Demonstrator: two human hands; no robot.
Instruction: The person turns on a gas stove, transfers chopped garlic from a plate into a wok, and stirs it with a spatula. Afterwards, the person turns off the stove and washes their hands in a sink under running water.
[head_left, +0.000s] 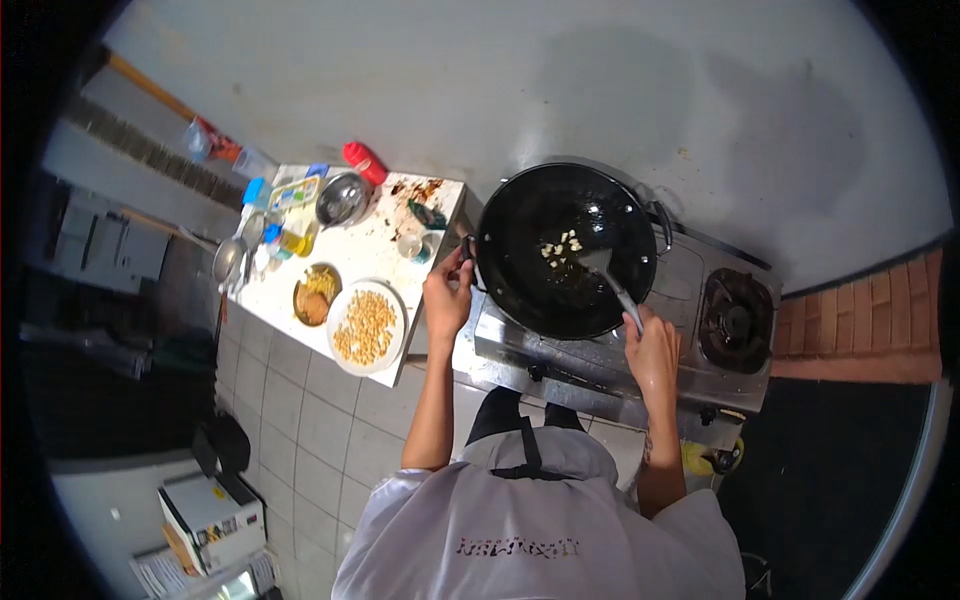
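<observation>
A large black wok sits on the left side of the steel gas stove. Small pale chopped pieces, possibly garlic, lie in its oily bottom. My left hand is closed around the wok's left handle. In my right hand is a spatula with a grey handle. Its blade rests inside the wok, just right of the chopped pieces. My fingers cover the end of the spatula's handle.
Left of the stove, a white table bears a white plate of tan pieces, a smaller plate of food, a metal bowl, and a red bottle. A bare burner is on the stove's right side.
</observation>
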